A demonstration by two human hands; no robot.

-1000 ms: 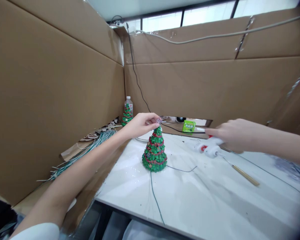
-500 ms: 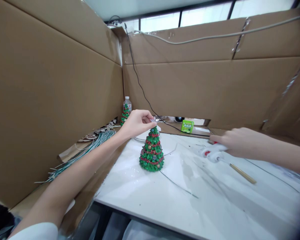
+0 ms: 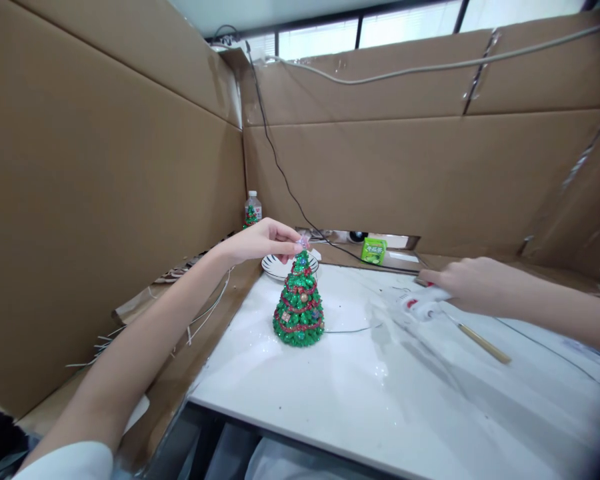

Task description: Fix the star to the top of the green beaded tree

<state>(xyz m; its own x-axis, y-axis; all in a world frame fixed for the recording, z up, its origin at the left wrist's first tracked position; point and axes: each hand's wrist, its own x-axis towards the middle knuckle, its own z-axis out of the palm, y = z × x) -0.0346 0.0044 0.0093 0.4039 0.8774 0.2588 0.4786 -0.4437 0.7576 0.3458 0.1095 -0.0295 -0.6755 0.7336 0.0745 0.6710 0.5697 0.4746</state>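
Observation:
My left hand [image 3: 275,239] pinches the pale pink star [image 3: 303,241] at the tip of a small beaded Christmas tree [image 3: 299,310]. The tree stands upright on the white table, with red garlands and small ornaments around its green body. A thin wire [image 3: 347,331] extends right from its base. Over the table's right side, my right hand [image 3: 463,285] is closed around a white and red tool that looks like a hot glue gun [image 3: 423,303]; its fingers are partly hidden. Below that hand lies a thin stick with a gold handle [image 3: 485,345].
Behind the tree is a striped plate [image 3: 276,268]. A plastic bottle [image 3: 253,205] and a second beaded tree [image 3: 251,217] stand in the far left corner. A green packet [image 3: 374,251] lies at the back, near a black cord [image 3: 343,251]. Cardboard walls [image 3: 380,167] enclose the table.
The tree has turned, showing different ornaments; its base wire, formerly pointing toward the front right, now points right. My left hand has shifted slightly left with the tip. My right hand has barely moved.

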